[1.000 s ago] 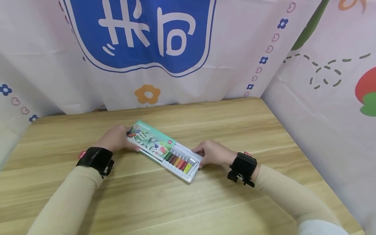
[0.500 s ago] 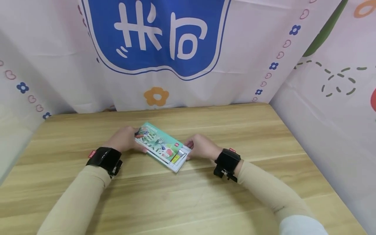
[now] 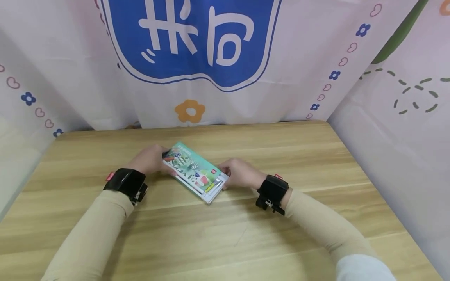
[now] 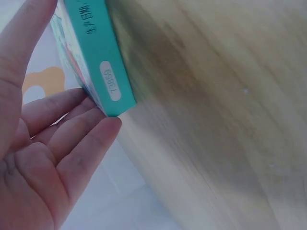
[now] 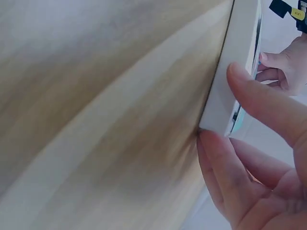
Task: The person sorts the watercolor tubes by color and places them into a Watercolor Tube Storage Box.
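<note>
A paint-tube box sits at a slant on the table in the head view. Its printed green cardboard sleeve point(image 3: 191, 168) covers most of a white tray point(image 3: 211, 197). Only a strip of the tray sticks out at the right end, with a bit of a yellow-labelled paint tube point(image 3: 209, 186) showing. My left hand point(image 3: 150, 160) grips the sleeve's far left end; the left wrist view shows fingertips on the edge of its green end face point(image 4: 103, 52). At the other end my right hand point(image 3: 242, 173) holds the tray by its corner, thumb on the white side wall point(image 5: 228, 86).
The wooden table point(image 3: 211, 242) runs under both forearms. A printed cloth point(image 3: 246, 105) hangs along its back edge, and another cloth wall point(image 3: 386, 156) borders the right side. Both wrists carry black strapped cameras point(image 3: 128, 183).
The white tray has slid left into the sleeve, so the row of coloured tubes is now almost covered. My right hand has moved left with it; the left hand keeps its grip.
</note>
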A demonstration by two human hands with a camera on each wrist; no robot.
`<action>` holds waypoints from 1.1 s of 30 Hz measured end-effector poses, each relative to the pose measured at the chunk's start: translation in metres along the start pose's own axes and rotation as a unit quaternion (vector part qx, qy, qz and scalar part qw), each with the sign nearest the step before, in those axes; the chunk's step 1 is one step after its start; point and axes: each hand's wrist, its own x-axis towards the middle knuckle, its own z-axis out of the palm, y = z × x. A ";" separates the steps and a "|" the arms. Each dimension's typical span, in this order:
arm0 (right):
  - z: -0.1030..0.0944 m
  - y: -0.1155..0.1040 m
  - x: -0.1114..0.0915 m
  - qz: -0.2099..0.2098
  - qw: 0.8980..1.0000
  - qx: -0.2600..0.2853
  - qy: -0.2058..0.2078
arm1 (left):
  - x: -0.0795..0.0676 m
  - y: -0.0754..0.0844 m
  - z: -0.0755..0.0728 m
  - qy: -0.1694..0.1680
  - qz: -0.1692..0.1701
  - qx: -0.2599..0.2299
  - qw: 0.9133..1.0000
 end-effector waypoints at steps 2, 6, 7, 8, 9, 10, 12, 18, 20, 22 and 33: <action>-0.001 -0.001 0.003 -0.002 1.000 -0.001 0.007 | 0.001 0.002 -0.002 0.002 -0.002 0.003 1.000; -0.003 -0.005 0.009 -0.008 1.000 -0.014 0.016 | 0.002 0.005 -0.003 -0.001 -0.007 0.008 1.000; -0.002 -0.006 0.010 -0.008 1.000 -0.016 0.018 | 0.002 0.005 -0.004 -0.003 -0.008 0.008 1.000; -0.002 -0.007 0.010 -0.005 1.000 -0.021 0.021 | 0.002 0.006 -0.004 -0.004 -0.009 0.009 1.000; -0.002 -0.008 0.011 -0.002 0.999 -0.024 0.022 | 0.001 0.006 -0.005 -0.004 -0.011 0.009 1.000; -0.002 -0.009 0.011 -0.001 0.999 -0.027 0.025 | 0.001 0.007 -0.005 -0.005 -0.011 0.009 1.000; -0.001 -0.012 0.012 0.000 0.999 -0.033 0.032 | -0.001 0.008 -0.007 -0.003 -0.010 0.010 1.000; 0.001 -0.022 0.010 -0.034 0.994 -0.085 0.053 | -0.006 0.013 -0.012 -0.003 -0.016 0.011 1.000; 0.004 -0.024 0.008 -0.060 0.987 -0.135 0.058 | -0.007 0.014 -0.013 -0.005 -0.018 0.012 1.000; 0.006 -0.027 0.005 -0.097 0.973 -0.201 0.061 | -0.008 0.014 -0.013 -0.005 -0.018 0.011 1.000; 0.010 -0.022 0.005 -0.127 0.963 -0.236 0.033 | -0.006 0.011 -0.002 0.002 -0.045 -0.009 0.999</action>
